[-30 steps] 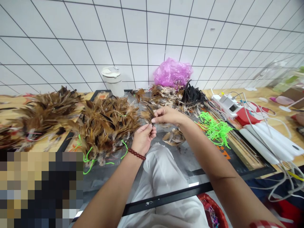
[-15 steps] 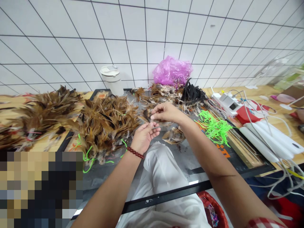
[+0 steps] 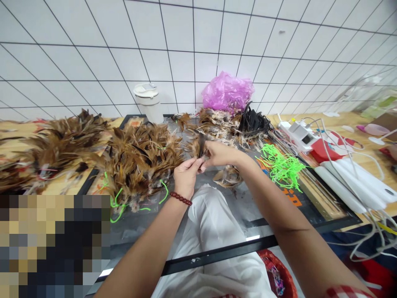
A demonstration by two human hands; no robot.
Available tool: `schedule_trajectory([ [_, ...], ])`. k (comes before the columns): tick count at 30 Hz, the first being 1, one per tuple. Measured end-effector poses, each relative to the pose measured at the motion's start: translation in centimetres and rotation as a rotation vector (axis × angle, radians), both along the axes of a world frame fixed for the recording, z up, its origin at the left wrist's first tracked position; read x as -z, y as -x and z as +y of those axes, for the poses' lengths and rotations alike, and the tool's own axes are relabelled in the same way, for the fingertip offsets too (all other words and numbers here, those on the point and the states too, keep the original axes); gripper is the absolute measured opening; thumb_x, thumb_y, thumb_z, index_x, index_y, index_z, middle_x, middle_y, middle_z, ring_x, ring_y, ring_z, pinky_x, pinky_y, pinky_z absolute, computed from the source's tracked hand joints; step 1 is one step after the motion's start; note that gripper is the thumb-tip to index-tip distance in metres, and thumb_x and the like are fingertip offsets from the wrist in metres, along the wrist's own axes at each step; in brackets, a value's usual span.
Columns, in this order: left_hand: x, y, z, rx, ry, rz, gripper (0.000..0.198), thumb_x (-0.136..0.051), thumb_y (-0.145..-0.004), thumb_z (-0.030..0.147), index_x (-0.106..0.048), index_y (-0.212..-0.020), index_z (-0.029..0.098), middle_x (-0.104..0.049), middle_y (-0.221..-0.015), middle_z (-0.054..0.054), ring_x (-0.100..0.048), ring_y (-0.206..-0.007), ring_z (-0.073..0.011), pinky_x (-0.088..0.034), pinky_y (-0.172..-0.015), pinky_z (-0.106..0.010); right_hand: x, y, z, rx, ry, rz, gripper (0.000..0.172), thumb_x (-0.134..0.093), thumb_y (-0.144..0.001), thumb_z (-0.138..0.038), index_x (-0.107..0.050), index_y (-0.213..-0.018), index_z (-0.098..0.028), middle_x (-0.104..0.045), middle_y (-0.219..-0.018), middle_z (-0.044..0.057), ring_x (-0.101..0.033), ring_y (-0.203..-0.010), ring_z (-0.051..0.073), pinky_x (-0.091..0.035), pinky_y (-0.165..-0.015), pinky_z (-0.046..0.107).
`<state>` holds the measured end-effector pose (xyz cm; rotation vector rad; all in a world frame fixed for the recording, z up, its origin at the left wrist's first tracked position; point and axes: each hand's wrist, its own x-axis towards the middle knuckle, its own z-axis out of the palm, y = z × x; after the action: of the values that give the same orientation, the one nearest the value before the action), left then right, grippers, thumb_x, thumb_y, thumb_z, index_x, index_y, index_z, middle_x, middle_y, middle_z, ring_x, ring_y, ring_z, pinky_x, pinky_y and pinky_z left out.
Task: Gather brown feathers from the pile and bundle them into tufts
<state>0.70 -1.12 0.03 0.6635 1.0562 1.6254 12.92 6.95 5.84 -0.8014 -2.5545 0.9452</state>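
Above the glass tabletop, my left hand (image 3: pixel 186 174), with a dark red bead bracelet (image 3: pixel 181 198) at the wrist, is closed in a pinch. My right hand (image 3: pixel 218 153) meets it, its fingers curled against the left fingertips. A dark brown feather (image 3: pixel 202 142) stands up from between them; its lower end is hidden by the fingers. Just left of my hands lies a large pile of brown feathers (image 3: pixel 139 153), with bright green strings (image 3: pixel 118 203) along its near edge. A few loose feathers (image 3: pixel 228 177) rest below my right wrist.
Behind my hands are a white lidded cup (image 3: pixel 149 103), a pink plastic bag (image 3: pixel 228 92) and black feathers (image 3: pixel 252 122). To the right lie a green string bundle (image 3: pixel 282 165), a white charger (image 3: pixel 300 134) and tangled cables. A red basket (image 3: pixel 288 273) stands below the table edge.
My left hand has turned inward and risen slightly, its fingers now closing at the right fingertips. The dark feather now stands upright between the hands. The view has shifted a little.
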Motion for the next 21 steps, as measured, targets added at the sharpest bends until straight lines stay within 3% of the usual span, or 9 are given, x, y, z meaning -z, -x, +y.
schedule_trajectory([
  [4,-0.6,0.3,-0.4,0.207,0.069,-0.103,0.024,-0.079,-0.061,0.028,-0.064,-0.064,0.010,-0.059,-0.056,-0.001,-0.053,-0.049,-0.0073,-0.042,-0.045,-0.018,-0.8,-1.2,-0.1,-0.151,0.434,0.111,0.040,-0.077,-0.059,-0.038,-0.056,-0.083,-0.013,-0.062,-0.076,0.000,-0.056,-0.068,0.012,-0.044,-0.062,0.024],
  [8,-1.0,0.7,-0.7,0.469,0.169,-0.289,0.022,-0.079,-0.063,0.023,-0.061,-0.066,0.010,-0.056,-0.055,0.000,-0.053,-0.048,-0.0061,-0.041,-0.043,-0.014,-0.8,-1.8,0.2,-0.218,0.607,0.233,0.041,-0.077,-0.060,-0.043,-0.058,-0.079,-0.013,-0.063,-0.075,0.001,-0.056,-0.070,0.011,-0.044,-0.064,0.023],
  [12,-1.0,1.0,-0.6,0.554,0.181,-0.353,0.016,-0.076,-0.068,0.021,-0.065,-0.073,0.010,-0.057,-0.056,0.000,-0.055,-0.049,-0.0058,-0.043,-0.045,-0.013,0.0,-1.7,1.0,-0.125,0.546,0.291,0.034,-0.073,-0.067,-0.042,-0.057,-0.069,-0.012,-0.053,-0.059,-0.003,-0.043,-0.053,0.006,-0.033,-0.051,0.019],
  [17,-1.0,1.1,-0.4,0.489,0.164,-0.266,0.021,-0.066,-0.078,0.030,-0.066,-0.087,0.011,-0.071,-0.092,-0.013,-0.067,-0.074,-0.0158,-0.054,-0.063,-0.024,0.3,-1.7,1.6,0.029,0.408,0.279,0.033,-0.069,-0.070,-0.037,-0.048,-0.060,-0.014,-0.043,-0.052,-0.007,-0.034,-0.048,0.005,-0.026,-0.048,0.020],
  [21,-1.0,0.7,-0.5,0.442,0.146,-0.154,0.019,-0.071,-0.074,0.024,-0.066,-0.086,0.011,-0.070,-0.097,-0.013,-0.068,-0.076,-0.0166,-0.054,-0.066,-0.027,0.4,-1.5,1.6,0.054,0.309,0.235,0.033,-0.066,-0.071,-0.035,-0.044,-0.057,-0.015,-0.038,-0.052,-0.008,-0.033,-0.049,0.005,-0.026,-0.048,0.020],
])
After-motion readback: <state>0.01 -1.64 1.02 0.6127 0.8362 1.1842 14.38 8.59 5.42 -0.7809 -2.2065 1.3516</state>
